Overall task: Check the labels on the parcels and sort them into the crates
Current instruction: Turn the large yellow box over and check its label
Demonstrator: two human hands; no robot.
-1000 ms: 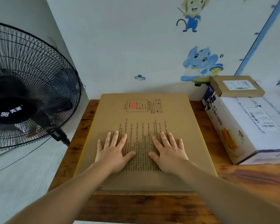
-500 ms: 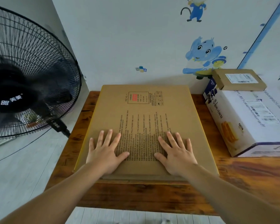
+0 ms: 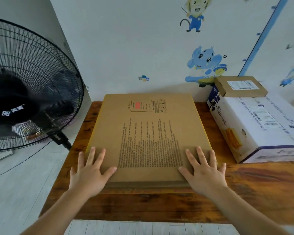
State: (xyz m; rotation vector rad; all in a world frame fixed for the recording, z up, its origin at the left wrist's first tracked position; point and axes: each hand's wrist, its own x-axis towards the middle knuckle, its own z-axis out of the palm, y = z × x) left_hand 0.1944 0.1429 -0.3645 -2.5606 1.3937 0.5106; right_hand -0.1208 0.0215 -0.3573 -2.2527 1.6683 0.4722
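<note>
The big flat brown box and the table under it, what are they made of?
The big flat brown box looks like matte cardboard: dull tan, printed text, thick raw edge. The reddish-brown table looks like wood or wood-look board: streaky grain, slight sheen.

L hand (image 3: 88, 173) & R hand (image 3: 206, 173) both flat, palms down, fingers (image 3: 98, 157) spread, forearms reaching fwd.

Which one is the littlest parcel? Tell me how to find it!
Look at the right end of the wooden table, where a big white carton lies. The littlest parcel sits on its far end. It is brown cardboard with a white label, much smaller than the flat brown box.
</note>
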